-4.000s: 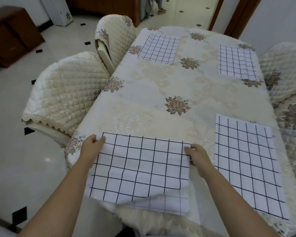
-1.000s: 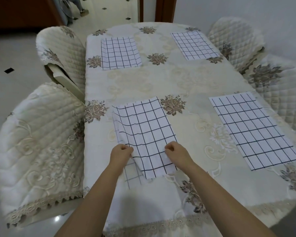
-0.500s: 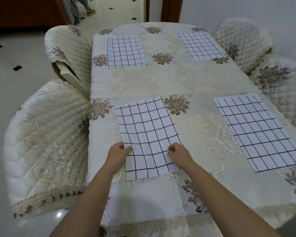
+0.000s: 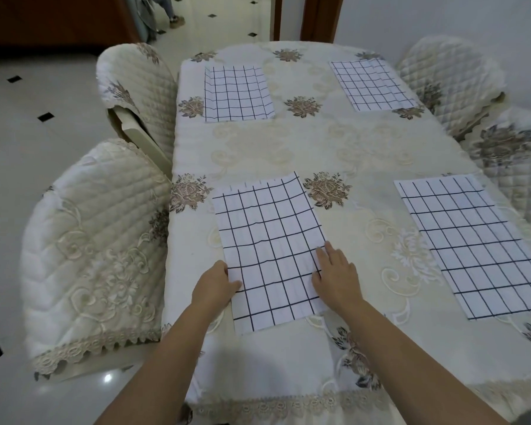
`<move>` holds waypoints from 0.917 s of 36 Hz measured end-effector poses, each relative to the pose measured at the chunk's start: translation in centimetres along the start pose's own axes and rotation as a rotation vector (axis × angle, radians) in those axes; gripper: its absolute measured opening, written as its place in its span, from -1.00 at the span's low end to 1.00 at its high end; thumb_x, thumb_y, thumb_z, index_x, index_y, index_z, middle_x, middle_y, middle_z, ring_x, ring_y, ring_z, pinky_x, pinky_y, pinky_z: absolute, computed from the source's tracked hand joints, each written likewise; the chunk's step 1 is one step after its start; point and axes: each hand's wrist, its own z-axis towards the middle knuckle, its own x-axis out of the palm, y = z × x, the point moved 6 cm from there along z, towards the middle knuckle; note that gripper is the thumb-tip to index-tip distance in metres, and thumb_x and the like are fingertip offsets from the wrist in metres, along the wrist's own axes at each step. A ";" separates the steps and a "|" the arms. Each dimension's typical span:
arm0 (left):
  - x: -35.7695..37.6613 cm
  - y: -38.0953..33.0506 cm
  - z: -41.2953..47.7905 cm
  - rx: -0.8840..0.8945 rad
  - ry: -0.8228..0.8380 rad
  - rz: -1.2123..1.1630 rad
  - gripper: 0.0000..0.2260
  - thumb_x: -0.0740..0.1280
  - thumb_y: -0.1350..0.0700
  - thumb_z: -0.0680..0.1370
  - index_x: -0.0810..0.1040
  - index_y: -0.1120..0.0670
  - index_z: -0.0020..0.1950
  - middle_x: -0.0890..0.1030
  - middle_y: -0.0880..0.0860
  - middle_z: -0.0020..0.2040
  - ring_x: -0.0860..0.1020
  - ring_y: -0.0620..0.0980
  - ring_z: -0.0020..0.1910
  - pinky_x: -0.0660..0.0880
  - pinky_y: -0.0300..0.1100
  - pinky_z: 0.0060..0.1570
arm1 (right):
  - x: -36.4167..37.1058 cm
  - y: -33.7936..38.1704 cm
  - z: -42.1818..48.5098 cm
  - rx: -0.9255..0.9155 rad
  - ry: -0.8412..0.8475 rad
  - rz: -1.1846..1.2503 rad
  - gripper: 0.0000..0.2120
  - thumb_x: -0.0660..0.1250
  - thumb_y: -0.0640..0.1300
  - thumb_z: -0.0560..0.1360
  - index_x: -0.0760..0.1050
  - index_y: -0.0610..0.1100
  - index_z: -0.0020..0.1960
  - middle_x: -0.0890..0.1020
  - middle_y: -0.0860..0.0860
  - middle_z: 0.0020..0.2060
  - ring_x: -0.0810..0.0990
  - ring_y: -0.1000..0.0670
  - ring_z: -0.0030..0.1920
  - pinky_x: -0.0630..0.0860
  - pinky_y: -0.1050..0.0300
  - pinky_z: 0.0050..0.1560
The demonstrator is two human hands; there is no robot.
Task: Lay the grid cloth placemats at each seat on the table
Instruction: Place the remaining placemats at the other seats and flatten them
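Grid placemat [image 4: 270, 250] flat on counter [image 4: 288, 148], lower centre of frame, left hand [image 4: 216, 286] grip loose, thumb on its left edge, right hand [image 4: 334, 276] grip wide, straight fingers pressing right edge

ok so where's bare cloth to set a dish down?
Freest: the wide band of cream floral tablecloth between far-left white grid placemat, far-right white grid placemat and the near pair. Also the lane between near-left white grid placemat and near-right white grid placemat. Crowded: near-left one, left hand and right hand on it.
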 end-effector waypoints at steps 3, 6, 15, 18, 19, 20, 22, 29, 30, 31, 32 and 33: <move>0.1 -0.1 -0.2 0.018 -0.002 0.070 -0.76 0.34 0.08 0.51 0.29 0.10 -0.01 0.42 -0.02 -0.24 0.46 0.00 -0.23 0.31 -0.22 -0.37 | 0.3 -0.1 0.1 0.010 0.055 -0.039 -0.46 0.05 -0.06 0.59 -0.01 -0.13 0.52 -0.01 -0.05 0.53 0.05 -0.10 0.50 0.20 -0.12 0.38; 0.0 -0.2 -0.3 0.032 -0.025 0.069 -0.74 0.33 0.08 0.52 0.24 0.09 0.01 0.42 -0.01 -0.28 0.46 -0.02 -0.28 0.32 -0.19 -0.37 | 0.2 -0.3 0.3 0.015 0.046 -0.018 -0.45 0.07 -0.05 0.59 -0.01 -0.13 0.52 -0.01 -0.06 0.53 0.05 -0.10 0.51 0.20 -0.12 0.40; -0.4 -0.2 -0.8 0.063 -0.195 0.123 -0.67 0.25 0.02 0.56 0.26 0.16 0.21 0.53 0.09 -0.19 0.54 0.09 -0.23 0.42 -0.11 -0.26 | 0.1 -0.3 0.2 0.004 0.036 0.003 -0.46 0.07 -0.05 0.59 0.02 -0.13 0.52 -0.01 -0.07 0.53 0.04 -0.10 0.51 0.16 -0.12 0.41; -1.2 -0.8 -1.0 0.124 -0.367 0.216 -0.74 0.27 0.13 0.54 0.39 0.23 0.17 0.56 0.17 -0.09 0.53 0.15 -0.12 0.45 -0.03 -0.17 | 0.2 -0.1 0.3 -0.015 0.035 -0.011 -0.47 0.08 -0.07 0.59 0.05 -0.14 0.51 -0.01 -0.09 0.53 0.01 -0.12 0.52 0.09 -0.18 0.42; -1.2 -1.2 -1.0 0.178 -0.429 0.270 -0.77 0.33 0.21 0.47 0.46 0.25 0.09 0.56 0.19 -0.11 0.53 0.18 -0.14 0.45 0.00 -0.19 | 0.2 0.0 0.5 -0.021 0.031 -0.016 -0.47 0.09 -0.08 0.59 0.06 -0.15 0.51 0.00 -0.10 0.53 0.00 -0.13 0.52 0.06 -0.19 0.43; -1.0 -1.7 -0.8 0.242 -0.468 0.338 -0.78 0.41 0.28 0.37 0.52 0.26 -0.01 0.57 0.20 -0.17 0.53 0.20 -0.21 0.46 -0.01 -0.28 | 0.3 0.0 0.6 -0.029 0.025 -0.024 -0.47 0.11 -0.09 0.59 0.08 -0.16 0.51 0.01 -0.10 0.53 0.00 -0.14 0.53 0.04 -0.21 0.43; -0.4 -2.8 -0.7 0.352 -0.485 0.401 -0.76 0.45 0.36 0.20 0.55 0.25 -0.17 0.57 0.19 -0.27 0.53 0.18 -0.35 0.45 -0.07 -0.42 | 0.6 0.4 0.9 -0.057 0.022 -0.063 -0.47 0.16 -0.10 0.57 0.14 -0.19 0.49 0.08 -0.13 0.52 0.05 -0.18 0.52 0.06 -0.25 0.42; 4.2 -6.9 -0.2 0.451 -0.175 0.495 -0.66 0.12 0.19 0.55 0.40 0.20 0.32 0.30 0.19 0.44 0.23 0.16 0.46 0.21 0.09 0.35 | 1.1 2.6 1.7 -0.159 -0.075 -0.144 -0.48 0.59 -0.11 0.13 0.61 -0.20 0.06 0.62 -0.16 0.15 0.60 -0.21 0.15 0.54 -0.27 -0.04; 4.8 -7.1 0.0 0.429 -0.136 0.516 -0.62 0.09 0.16 0.59 0.28 0.16 0.41 0.15 0.12 0.52 0.05 0.09 0.52 0.05 0.08 0.44 | 1.2 2.7 1.9 -0.170 -0.077 -0.147 -0.49 0.58 -0.10 0.14 0.62 -0.20 0.06 0.62 -0.15 0.14 0.61 -0.20 0.14 0.55 -0.26 -0.04; 5.2 -7.4 0.1 0.423 -0.113 0.544 -0.60 0.06 0.13 0.62 0.20 0.13 0.46 0.05 0.08 0.55 -0.04 0.05 0.54 -0.04 0.07 0.46 | 1.3 2.8 2.1 -0.181 -0.079 -0.151 -0.50 0.57 -0.09 0.17 0.62 -0.20 0.07 0.62 -0.15 0.14 0.61 -0.20 0.14 0.55 -0.25 -0.04; 5.6 -7.7 0.2 0.420 -0.101 0.576 -0.59 0.03 0.10 0.63 0.14 0.11 0.49 0.00 0.06 0.55 -0.09 0.04 0.54 -0.08 0.07 0.47 | 1.3 2.7 2.2 -0.188 -0.084 -0.158 -0.54 0.52 -0.07 0.23 0.61 -0.19 0.09 0.62 -0.15 0.15 0.61 -0.20 0.14 0.55 -0.25 -0.04; 6.0 -8.0 0.5 0.418 -0.090 0.593 -0.57 0.01 0.08 0.64 0.10 0.10 0.50 -0.03 0.05 0.56 -0.12 0.03 0.54 -0.10 0.08 0.47 | 1.4 2.5 2.5 -0.194 -0.083 -0.158 -0.60 0.42 -0.04 0.32 0.60 -0.19 0.11 0.62 -0.15 0.16 0.61 -0.19 0.15 0.55 -0.24 -0.03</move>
